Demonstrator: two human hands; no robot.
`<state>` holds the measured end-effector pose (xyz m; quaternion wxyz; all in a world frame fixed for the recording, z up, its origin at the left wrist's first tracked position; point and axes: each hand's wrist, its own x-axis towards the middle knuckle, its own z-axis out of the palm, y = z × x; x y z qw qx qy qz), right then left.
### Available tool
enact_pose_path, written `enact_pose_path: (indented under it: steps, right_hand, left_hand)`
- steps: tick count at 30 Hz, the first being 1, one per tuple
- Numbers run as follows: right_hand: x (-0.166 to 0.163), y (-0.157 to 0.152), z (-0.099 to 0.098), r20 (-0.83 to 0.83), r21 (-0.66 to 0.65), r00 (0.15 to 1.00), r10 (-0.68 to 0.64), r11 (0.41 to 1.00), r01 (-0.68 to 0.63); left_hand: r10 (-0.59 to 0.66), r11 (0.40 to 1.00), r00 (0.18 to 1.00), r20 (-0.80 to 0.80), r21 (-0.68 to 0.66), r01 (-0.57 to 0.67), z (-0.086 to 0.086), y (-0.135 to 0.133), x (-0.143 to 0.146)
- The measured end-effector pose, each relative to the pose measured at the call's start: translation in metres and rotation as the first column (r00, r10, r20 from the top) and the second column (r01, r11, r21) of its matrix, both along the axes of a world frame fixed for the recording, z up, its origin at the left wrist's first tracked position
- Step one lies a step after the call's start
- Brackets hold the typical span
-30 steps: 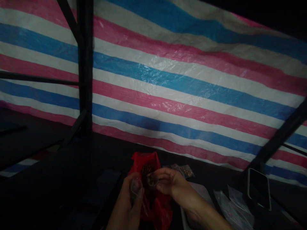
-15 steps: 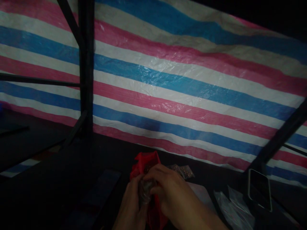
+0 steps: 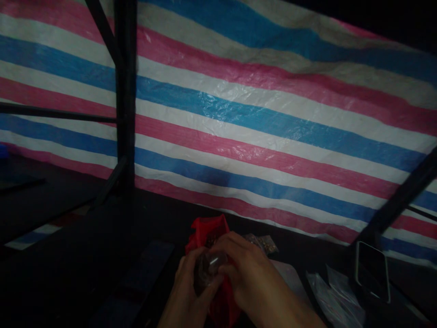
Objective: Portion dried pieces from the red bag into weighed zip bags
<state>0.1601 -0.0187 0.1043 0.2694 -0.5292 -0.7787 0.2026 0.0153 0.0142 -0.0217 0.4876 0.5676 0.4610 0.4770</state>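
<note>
Low in the middle of the view, my left hand [image 3: 187, 284] is closed around a small clear plastic bag [image 3: 209, 268]. My right hand [image 3: 244, 269] comes in from the right, its thumb and fingers bent onto the bag's right edge. Dim light leaves the bag's contents hard to make out. Both hands are over a red plastic bin [image 3: 223, 307], which shows behind and below them. Small dark pieces lie inside the bin near its far end, partly hidden by my fingers.
Small filled bags [image 3: 268, 243] lie right of the bin beside a pale flat sheet [image 3: 290, 275]. Flat clear bags [image 3: 336, 296] and a phone [image 3: 372, 271] are farther right. A striped tarp [image 3: 256, 123] hangs behind the dark table, with a black metal post [image 3: 125, 95] on the left.
The bag's shiny top now shows more openly between my hands, and my right hand has shifted slightly. The whole view has moved a little; both hands stay over the red bin.
</note>
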Motion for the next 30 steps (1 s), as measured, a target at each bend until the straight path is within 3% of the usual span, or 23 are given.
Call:
enact_pose_path:
  steps: [8, 13, 20, 25, 30]
  right_hand:
    - [-0.004, -0.003, -0.003, -0.027, -0.024, 1.0, 0.0, 1.0, -0.001]
    - [-0.005, -0.006, -0.01, -0.077, -0.084, 0.997, -0.017, 0.996, 0.01]
    - [-0.003, -0.006, -0.003, 0.14, 0.028, 0.989, -0.056, 0.998, 0.052]
    - [-0.003, -0.008, 0.006, 0.34, 0.042, 0.937, -0.081, 0.997, 0.071]
    - [0.003, -0.01, 0.013, 0.208, 0.029, 0.977, -0.042, 0.999, 0.037]
  left_hand:
    - [0.06, 0.994, 0.994, -0.092, 0.098, -0.051, -0.01, -0.002, -0.004]
    - [0.035, 0.98, 0.991, -0.13, 0.197, -0.008, -0.02, -0.001, -0.007]
    - [0.035, 0.997, 0.998, -0.051, 0.063, -0.032, 0.0, -0.005, -0.001]
    - [0.003, 0.999, 0.982, -0.191, 0.05, 0.007, 0.003, -0.007, -0.001]
    - [0.039, 0.992, 0.98, -0.193, 0.122, -0.015, 0.007, -0.008, 0.001]
